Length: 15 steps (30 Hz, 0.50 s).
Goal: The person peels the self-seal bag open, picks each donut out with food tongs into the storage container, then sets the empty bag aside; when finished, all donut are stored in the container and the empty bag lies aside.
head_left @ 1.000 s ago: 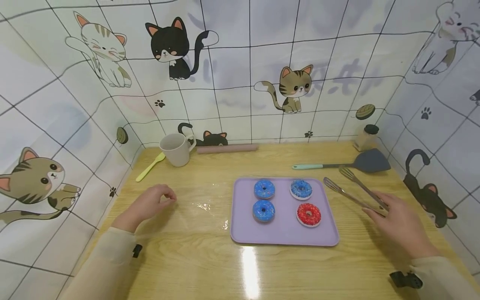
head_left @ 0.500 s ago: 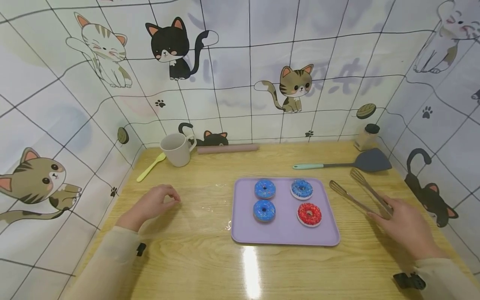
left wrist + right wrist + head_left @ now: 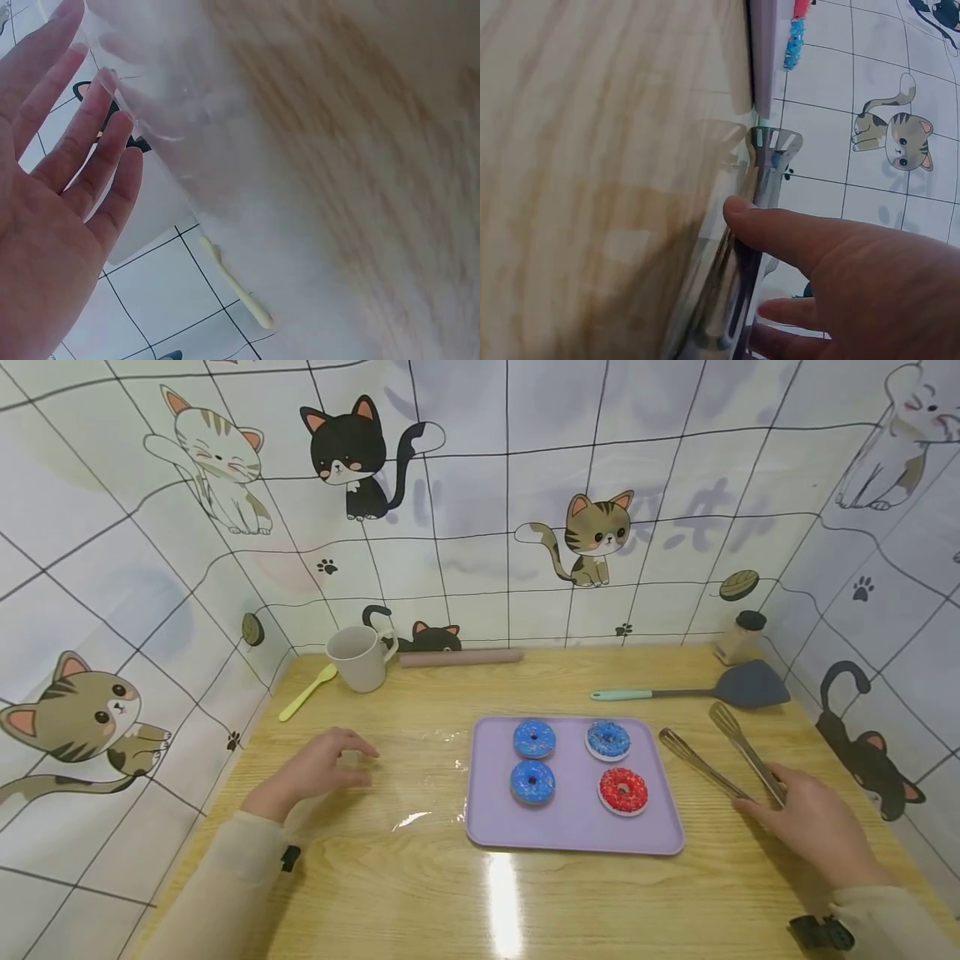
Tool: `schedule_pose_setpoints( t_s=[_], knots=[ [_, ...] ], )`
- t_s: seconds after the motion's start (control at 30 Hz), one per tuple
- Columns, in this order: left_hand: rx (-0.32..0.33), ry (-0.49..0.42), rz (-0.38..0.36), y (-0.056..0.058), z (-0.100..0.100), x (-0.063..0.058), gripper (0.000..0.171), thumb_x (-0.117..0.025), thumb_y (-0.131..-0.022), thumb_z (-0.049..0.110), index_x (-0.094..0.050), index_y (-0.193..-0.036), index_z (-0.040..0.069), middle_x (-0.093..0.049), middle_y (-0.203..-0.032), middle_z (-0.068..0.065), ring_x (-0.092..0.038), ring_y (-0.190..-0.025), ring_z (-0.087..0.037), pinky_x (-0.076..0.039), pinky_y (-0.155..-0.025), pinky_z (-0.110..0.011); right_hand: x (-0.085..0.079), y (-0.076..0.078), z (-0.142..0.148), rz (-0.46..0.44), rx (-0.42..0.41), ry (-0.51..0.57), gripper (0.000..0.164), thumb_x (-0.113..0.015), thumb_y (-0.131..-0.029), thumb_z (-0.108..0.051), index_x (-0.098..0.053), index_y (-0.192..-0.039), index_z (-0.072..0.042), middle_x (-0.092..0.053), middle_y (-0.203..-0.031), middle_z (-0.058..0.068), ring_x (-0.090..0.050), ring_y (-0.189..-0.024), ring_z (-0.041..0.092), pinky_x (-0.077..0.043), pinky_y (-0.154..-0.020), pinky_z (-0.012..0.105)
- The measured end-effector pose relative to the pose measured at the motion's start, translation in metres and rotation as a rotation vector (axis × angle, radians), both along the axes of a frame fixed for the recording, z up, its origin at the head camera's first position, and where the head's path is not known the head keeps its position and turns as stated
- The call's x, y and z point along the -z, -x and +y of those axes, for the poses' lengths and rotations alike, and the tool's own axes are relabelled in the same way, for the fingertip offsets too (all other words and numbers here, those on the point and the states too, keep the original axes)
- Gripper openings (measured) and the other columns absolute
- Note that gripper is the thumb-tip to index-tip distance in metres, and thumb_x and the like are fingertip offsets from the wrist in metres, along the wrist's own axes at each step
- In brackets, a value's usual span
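My right hand (image 3: 810, 822) holds metal tongs (image 3: 701, 760) low over the table, right of the tray, with their two slotted arms spread apart. The right wrist view has the thumb on one side of the tongs (image 3: 735, 270) and fingers on the other. On the left, my left hand (image 3: 318, 768) hovers over the table holding nothing, its fingers loosely extended (image 3: 90, 165). Between the hands lies a lilac tray (image 3: 573, 831). It carries a red sprinkled donut (image 3: 622, 792) at front right and several blue ones, such as the front left blue donut (image 3: 532, 782).
At the back left stand a pale mug (image 3: 357, 658) and a yellow spoon (image 3: 307, 693), beside a pinkish rolling pin (image 3: 460, 657). A spatula (image 3: 750, 685) lies behind the tongs, near a black-capped jar (image 3: 738, 639). Cat-print walls (image 3: 510, 560) enclose the wooden table (image 3: 390, 893).
My left hand has shifted a little right and its fingers have spread wider. My right hand and the tongs moved slightly right, away from the tray. The donuts keep their places.
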<state>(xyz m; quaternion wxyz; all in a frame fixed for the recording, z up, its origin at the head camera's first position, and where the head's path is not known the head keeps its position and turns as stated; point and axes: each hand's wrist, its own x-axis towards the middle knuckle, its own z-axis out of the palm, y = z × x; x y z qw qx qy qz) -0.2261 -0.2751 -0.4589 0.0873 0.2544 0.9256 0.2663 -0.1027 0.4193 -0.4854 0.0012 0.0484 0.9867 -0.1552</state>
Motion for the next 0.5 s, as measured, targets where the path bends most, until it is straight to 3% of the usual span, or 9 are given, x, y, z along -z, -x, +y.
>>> schedule_pose_setpoints(
  t_s=[0.1,0.2,0.37,0.5],
  knots=[
    [-0.025,0.013,-0.007,-0.002,0.000,0.002,0.039,-0.087,-0.084,0.023,-0.076,-0.120,0.014,-0.071,-0.123,-0.008,-0.060,-0.118,-0.034,-0.051,-0.096,-0.058,-0.004,0.001,-0.002,-0.029,0.008,0.003,0.122,-0.075,-0.082,-0.069,-0.025,-0.154,0.016,-0.047,-0.135,0.048,-0.047,-0.116,0.068,-0.042,-0.088,0.075],
    [-0.054,0.025,-0.001,-0.004,0.000,0.003,0.044,-0.088,-0.084,0.025,-0.074,-0.125,0.015,-0.067,-0.130,-0.010,-0.058,-0.123,-0.034,-0.048,-0.102,-0.058,-0.008,0.003,-0.008,0.006,0.005,0.011,0.130,-0.078,-0.080,-0.069,-0.013,-0.159,0.012,-0.039,-0.138,0.051,-0.040,-0.119,0.070,-0.037,-0.092,0.078],
    [-0.046,0.019,0.050,-0.002,0.002,0.001,0.056,-0.086,-0.086,0.028,-0.067,-0.136,0.010,-0.058,-0.144,-0.017,-0.048,-0.136,-0.042,-0.039,-0.111,-0.064,-0.012,0.017,-0.020,0.145,-0.057,0.007,0.113,-0.078,-0.086,-0.058,-0.022,-0.159,0.009,-0.031,-0.148,0.048,-0.031,-0.129,0.068,-0.027,-0.101,0.079],
    [-0.052,0.052,0.072,-0.002,0.007,-0.004,0.071,-0.083,-0.088,0.034,-0.054,-0.150,0.015,-0.036,-0.163,-0.020,-0.034,-0.148,-0.048,-0.033,-0.114,-0.070,-0.015,0.033,-0.031,0.210,-0.118,-0.027,0.100,-0.074,-0.092,-0.053,-0.026,-0.160,0.003,-0.020,-0.161,0.040,-0.026,-0.140,0.065,-0.023,-0.108,0.078]
  ],
)
